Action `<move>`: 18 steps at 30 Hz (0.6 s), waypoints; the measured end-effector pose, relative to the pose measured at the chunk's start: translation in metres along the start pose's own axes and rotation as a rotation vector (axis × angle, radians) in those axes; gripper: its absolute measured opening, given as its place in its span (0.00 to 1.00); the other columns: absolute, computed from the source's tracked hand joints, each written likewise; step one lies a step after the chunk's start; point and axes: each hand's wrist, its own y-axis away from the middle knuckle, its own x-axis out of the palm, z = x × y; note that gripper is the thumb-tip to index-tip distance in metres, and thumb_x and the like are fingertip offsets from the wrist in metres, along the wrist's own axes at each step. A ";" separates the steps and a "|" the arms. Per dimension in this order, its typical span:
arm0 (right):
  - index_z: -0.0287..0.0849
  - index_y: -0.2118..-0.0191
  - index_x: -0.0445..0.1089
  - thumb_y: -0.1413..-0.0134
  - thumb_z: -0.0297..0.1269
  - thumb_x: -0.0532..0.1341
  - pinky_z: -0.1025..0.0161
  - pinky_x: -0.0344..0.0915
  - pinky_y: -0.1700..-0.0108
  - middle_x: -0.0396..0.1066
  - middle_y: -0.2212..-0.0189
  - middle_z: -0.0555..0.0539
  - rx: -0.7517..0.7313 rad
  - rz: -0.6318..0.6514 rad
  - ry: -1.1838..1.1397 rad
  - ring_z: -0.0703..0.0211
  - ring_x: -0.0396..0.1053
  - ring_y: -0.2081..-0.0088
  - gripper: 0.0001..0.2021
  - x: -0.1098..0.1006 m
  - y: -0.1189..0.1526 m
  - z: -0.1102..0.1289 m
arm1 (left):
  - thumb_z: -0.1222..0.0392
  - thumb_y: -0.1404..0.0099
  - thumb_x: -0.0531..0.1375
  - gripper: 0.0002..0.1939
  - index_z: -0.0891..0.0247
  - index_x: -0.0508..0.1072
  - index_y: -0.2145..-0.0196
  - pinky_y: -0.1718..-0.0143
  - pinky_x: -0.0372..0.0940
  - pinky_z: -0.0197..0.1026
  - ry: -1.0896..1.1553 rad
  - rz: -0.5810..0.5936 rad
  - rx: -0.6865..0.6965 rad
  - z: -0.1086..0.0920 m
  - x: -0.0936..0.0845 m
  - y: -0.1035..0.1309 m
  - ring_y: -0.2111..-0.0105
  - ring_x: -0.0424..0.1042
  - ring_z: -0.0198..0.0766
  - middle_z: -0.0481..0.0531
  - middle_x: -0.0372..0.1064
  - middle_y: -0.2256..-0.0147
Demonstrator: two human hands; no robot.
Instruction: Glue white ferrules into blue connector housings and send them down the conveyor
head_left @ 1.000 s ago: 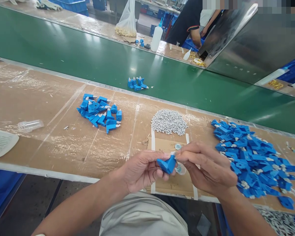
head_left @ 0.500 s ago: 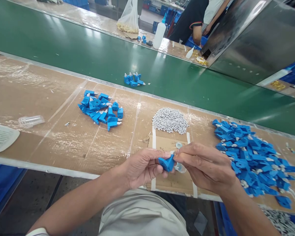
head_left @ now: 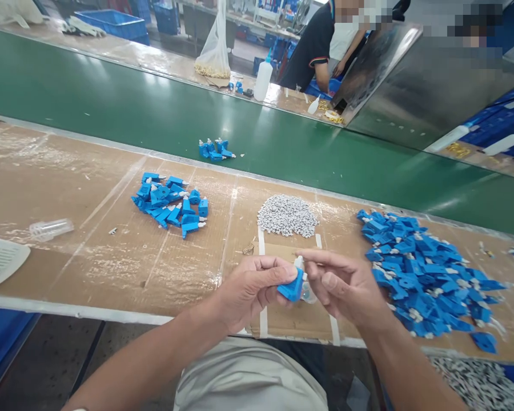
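A blue plastic part with a white tip (head_left: pixel 292 287) is pinched between the thumb and fingers of my left hand (head_left: pixel 257 285). My right hand (head_left: pixel 346 279) is close against its right side, fingers parted and the index finger stretched toward the white tip; whether a fingertip touches the part I cannot tell. Behind the hands lies a heap of small grey-white pieces (head_left: pixel 288 215). To the right spreads a large pile of blue parts (head_left: pixel 424 268), and a smaller group of them (head_left: pixel 171 200) is on the left. A clear round container (head_left: pixel 309 294) is partly hidden behind my right hand.
A green conveyor belt (head_left: pixel 132 108) crosses beyond the cardboard-covered table (head_left: pixel 89 268), with several blue parts (head_left: pixel 215 149) on it. At left lies a clear plastic cup (head_left: pixel 51 229). A white bottle (head_left: pixel 263 80) stands across the belt, near a person in dark clothing (head_left: pixel 308 54).
My right fingers have loosened from the blue part and spread apart, and its white tip now shows upright. The left hand keeps its hold. The camera view has shifted slightly.
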 end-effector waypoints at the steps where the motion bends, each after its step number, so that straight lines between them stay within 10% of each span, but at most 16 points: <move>1: 0.46 0.47 0.78 0.43 0.47 0.69 0.74 0.57 0.89 0.64 0.73 0.52 0.042 0.008 -0.079 0.70 0.59 0.82 0.19 0.004 0.000 -0.002 | 0.54 0.42 0.72 0.15 0.70 0.76 0.74 0.74 0.65 0.28 -0.017 -0.003 0.012 0.000 0.002 0.000 0.77 0.66 0.26 0.49 0.68 0.76; 18: 0.43 0.52 0.76 0.42 0.46 0.68 0.67 0.69 0.78 0.67 0.70 0.50 -0.090 -0.040 -0.133 0.65 0.66 0.77 0.16 0.030 0.010 -0.029 | 0.50 0.39 0.68 0.15 0.66 0.76 0.69 0.71 0.64 0.33 -0.278 -0.043 0.151 0.010 0.006 0.018 0.71 0.75 0.36 0.53 0.75 0.73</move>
